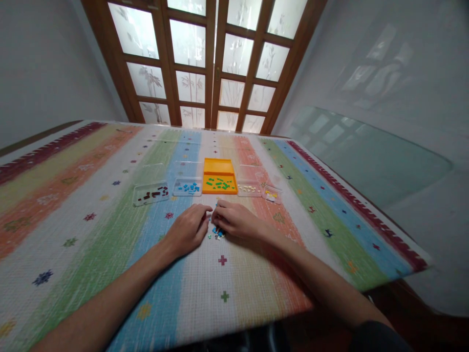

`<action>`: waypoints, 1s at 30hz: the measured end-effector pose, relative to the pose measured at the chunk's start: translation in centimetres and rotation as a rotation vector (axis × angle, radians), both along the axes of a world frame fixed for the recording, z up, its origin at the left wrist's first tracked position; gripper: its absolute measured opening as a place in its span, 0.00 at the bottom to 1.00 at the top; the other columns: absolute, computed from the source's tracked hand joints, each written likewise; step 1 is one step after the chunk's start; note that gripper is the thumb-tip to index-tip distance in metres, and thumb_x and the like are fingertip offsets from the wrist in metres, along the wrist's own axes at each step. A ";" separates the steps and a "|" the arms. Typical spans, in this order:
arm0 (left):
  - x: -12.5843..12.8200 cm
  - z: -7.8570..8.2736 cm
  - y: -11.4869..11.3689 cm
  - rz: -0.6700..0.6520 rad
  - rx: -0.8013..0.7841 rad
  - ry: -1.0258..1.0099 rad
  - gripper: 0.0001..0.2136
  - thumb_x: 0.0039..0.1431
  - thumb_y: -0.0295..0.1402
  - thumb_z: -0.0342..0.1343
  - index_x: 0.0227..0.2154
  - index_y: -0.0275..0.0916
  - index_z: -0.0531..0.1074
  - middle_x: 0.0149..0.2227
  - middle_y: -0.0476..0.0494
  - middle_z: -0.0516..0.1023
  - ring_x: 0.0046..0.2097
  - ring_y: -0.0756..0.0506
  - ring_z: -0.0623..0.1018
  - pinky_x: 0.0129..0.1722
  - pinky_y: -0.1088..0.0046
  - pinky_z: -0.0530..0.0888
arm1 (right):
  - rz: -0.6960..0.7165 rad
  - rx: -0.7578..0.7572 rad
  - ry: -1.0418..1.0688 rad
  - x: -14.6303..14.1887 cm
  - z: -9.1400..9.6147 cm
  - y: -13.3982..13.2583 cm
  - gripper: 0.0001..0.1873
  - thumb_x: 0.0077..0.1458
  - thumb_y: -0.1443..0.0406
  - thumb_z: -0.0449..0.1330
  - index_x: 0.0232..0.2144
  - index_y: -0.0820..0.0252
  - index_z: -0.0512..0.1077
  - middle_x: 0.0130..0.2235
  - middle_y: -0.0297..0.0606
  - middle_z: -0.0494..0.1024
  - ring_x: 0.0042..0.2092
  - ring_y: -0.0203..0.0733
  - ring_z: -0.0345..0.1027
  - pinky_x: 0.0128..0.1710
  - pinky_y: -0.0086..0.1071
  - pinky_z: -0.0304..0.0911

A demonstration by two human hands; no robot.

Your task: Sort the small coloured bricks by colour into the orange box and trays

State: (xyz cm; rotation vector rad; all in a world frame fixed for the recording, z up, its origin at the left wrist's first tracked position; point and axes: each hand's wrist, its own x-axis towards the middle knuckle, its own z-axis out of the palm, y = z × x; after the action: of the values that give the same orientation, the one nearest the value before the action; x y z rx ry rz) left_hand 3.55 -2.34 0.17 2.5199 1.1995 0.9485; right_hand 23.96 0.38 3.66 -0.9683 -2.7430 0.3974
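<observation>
A small pile of mixed toy bricks (pixel 219 233), blue, white, green and dark, lies on the striped tablecloth between my hands. My right hand (pixel 232 219) is over the pile with its fingers curled down and pressed together; whatever they pinch is hidden. Just left of the pile rests my left hand (pixel 190 226), thumb and forefinger bent toward each other, close to the right fingertips. Its fingers are closed too, and I cannot make out anything in them. Beyond the hands stands an open orange box (pixel 220 191) with green bricks (pixel 221 184) inside.
Left of the orange box are clear trays with blue bricks (pixel 189 187) and dark brown bricks (pixel 156 193). On its right, clear trays hold cream bricks (pixel 249 188) and yellow and white pieces (pixel 271 195). The striped tablecloth (pixel 205 293) covers the table; glazed doors (pixel 208 63) stand behind.
</observation>
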 end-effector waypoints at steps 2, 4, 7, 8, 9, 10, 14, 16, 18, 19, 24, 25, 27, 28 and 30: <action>-0.1 0.0 0.0 -0.001 0.002 -0.002 0.10 0.65 0.28 0.46 0.45 0.36 0.69 0.37 0.40 0.76 0.39 0.42 0.76 0.42 0.62 0.75 | -0.003 0.004 0.044 0.3 0.3 0.2 0.08 0.66 0.67 0.53 0.37 0.61 0.71 0.40 0.42 0.73 0.37 0.40 0.65 0.38 0.33 0.61; -0.1 0.1 0.0 0.003 -0.001 -0.010 0.10 0.65 0.29 0.46 0.45 0.37 0.69 0.37 0.41 0.76 0.39 0.43 0.76 0.42 0.62 0.75 | -0.019 -0.004 0.131 1.1 0.9 0.5 0.07 0.65 0.67 0.52 0.37 0.60 0.70 0.39 0.41 0.74 0.37 0.39 0.65 0.38 0.33 0.62; -0.1 0.0 0.0 0.012 -0.015 -0.014 0.10 0.66 0.30 0.46 0.46 0.36 0.69 0.37 0.40 0.76 0.39 0.43 0.77 0.42 0.62 0.76 | -0.102 -0.067 0.303 3.2 2.2 1.2 0.07 0.64 0.65 0.52 0.38 0.60 0.70 0.34 0.36 0.75 0.32 0.36 0.65 0.34 0.31 0.61; -0.1 0.0 0.0 0.014 -0.022 -0.013 0.10 0.66 0.30 0.46 0.46 0.36 0.69 0.38 0.40 0.76 0.39 0.42 0.77 0.42 0.62 0.76 | -0.149 -0.090 0.364 4.1 2.5 1.5 0.07 0.63 0.64 0.53 0.37 0.60 0.70 0.31 0.34 0.74 0.29 0.34 0.64 0.32 0.30 0.60; -0.1 0.0 0.0 0.015 -0.030 -0.012 0.10 0.66 0.30 0.46 0.46 0.36 0.69 0.38 0.40 0.76 0.39 0.42 0.77 0.42 0.62 0.76 | -0.202 -0.111 0.426 5.1 2.9 1.8 0.07 0.62 0.63 0.54 0.36 0.60 0.71 0.30 0.34 0.74 0.28 0.33 0.64 0.30 0.29 0.60; -0.1 0.0 0.0 0.016 -0.036 -0.012 0.10 0.66 0.31 0.47 0.46 0.36 0.69 0.38 0.40 0.76 0.39 0.42 0.76 0.42 0.62 0.76 | -0.255 -0.126 0.485 6.0 3.1 2.1 0.08 0.60 0.62 0.55 0.36 0.60 0.71 0.29 0.33 0.75 0.26 0.32 0.63 0.28 0.29 0.59; -0.2 0.2 -0.1 0.008 -0.050 -0.019 0.10 0.65 0.30 0.47 0.46 0.37 0.69 0.38 0.40 0.76 0.39 0.42 0.76 0.42 0.62 0.76 | -0.411 -0.084 0.603 9.6 3.5 3.4 0.11 0.55 0.58 0.60 0.32 0.60 0.73 0.27 0.34 0.74 0.25 0.33 0.62 0.26 0.29 0.58; -0.2 0.3 -0.1 0.006 -0.055 -0.023 0.10 0.64 0.30 0.47 0.46 0.37 0.69 0.38 0.40 0.76 0.39 0.42 0.76 0.42 0.62 0.75 | -0.449 -0.026 0.589 11.2 3.4 4.0 0.11 0.52 0.57 0.62 0.30 0.59 0.73 0.26 0.34 0.74 0.26 0.34 0.63 0.27 0.30 0.59; -0.2 0.4 -0.1 0.006 -0.061 -0.025 0.10 0.65 0.30 0.47 0.45 0.38 0.70 0.37 0.40 0.76 0.38 0.42 0.76 0.42 0.62 0.75 | -0.482 0.023 0.528 12.7 3.0 4.4 0.11 0.51 0.56 0.63 0.30 0.59 0.73 0.24 0.33 0.73 0.25 0.35 0.62 0.28 0.30 0.59; -0.2 0.4 -0.2 0.005 -0.063 -0.023 0.09 0.65 0.31 0.48 0.45 0.38 0.70 0.37 0.40 0.76 0.38 0.42 0.76 0.42 0.62 0.75 | -0.506 0.048 0.496 13.4 2.8 4.5 0.11 0.51 0.56 0.63 0.29 0.59 0.74 0.24 0.33 0.73 0.25 0.35 0.62 0.28 0.30 0.59; -0.3 0.4 -0.1 -0.011 -0.048 0.014 0.08 0.66 0.31 0.47 0.42 0.38 0.70 0.37 0.41 0.75 0.40 0.42 0.75 0.42 0.63 0.74 | -0.588 0.128 0.398 15.7 1.6 4.4 0.10 0.49 0.58 0.61 0.29 0.58 0.74 0.27 0.35 0.77 0.22 0.34 0.62 0.26 0.30 0.56; -0.3 0.4 -0.1 -0.011 -0.044 0.023 0.08 0.66 0.31 0.47 0.42 0.38 0.70 0.37 0.41 0.75 0.40 0.42 0.75 0.42 0.63 0.74 | -0.588 0.131 0.374 15.9 1.5 4.3 0.09 0.49 0.58 0.60 0.29 0.58 0.75 0.26 0.35 0.77 0.22 0.34 0.62 0.26 0.30 0.55; -0.4 0.4 0.0 -0.014 -0.038 0.038 0.08 0.67 0.31 0.46 0.42 0.38 0.70 0.37 0.41 0.75 0.40 0.42 0.75 0.42 0.63 0.74 | -0.587 0.132 0.331 16.2 1.4 4.2 0.09 0.50 0.59 0.59 0.29 0.58 0.75 0.25 0.34 0.77 0.21 0.33 0.61 0.25 0.29 0.54; -0.4 0.3 0.0 -0.017 -0.035 0.044 0.08 0.67 0.31 0.46 0.42 0.38 0.70 0.37 0.41 0.75 0.40 0.42 0.75 0.42 0.63 0.74 | -0.587 0.131 0.316 16.2 1.3 4.2 0.09 0.50 0.60 0.59 0.29 0.58 0.76 0.25 0.35 0.78 0.20 0.33 0.61 0.25 0.29 0.53; -0.5 0.3 0.0 -0.020 -0.033 0.048 0.08 0.67 0.31 0.47 0.42 0.38 0.70 0.37 0.41 0.75 0.40 0.43 0.75 0.42 0.64 0.74 | -0.587 0.136 0.298 16.4 1.2 4.2 0.08 0.50 0.61 0.59 0.29 0.57 0.76 0.27 0.35 0.79 0.20 0.33 0.61 0.25 0.29 0.54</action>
State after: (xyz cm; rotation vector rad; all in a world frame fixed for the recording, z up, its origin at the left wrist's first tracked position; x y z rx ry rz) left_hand 3.06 -2.31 0.48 2.5376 1.1904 0.8614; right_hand 40.37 4.59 4.86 -1.4667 -2.0692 0.2224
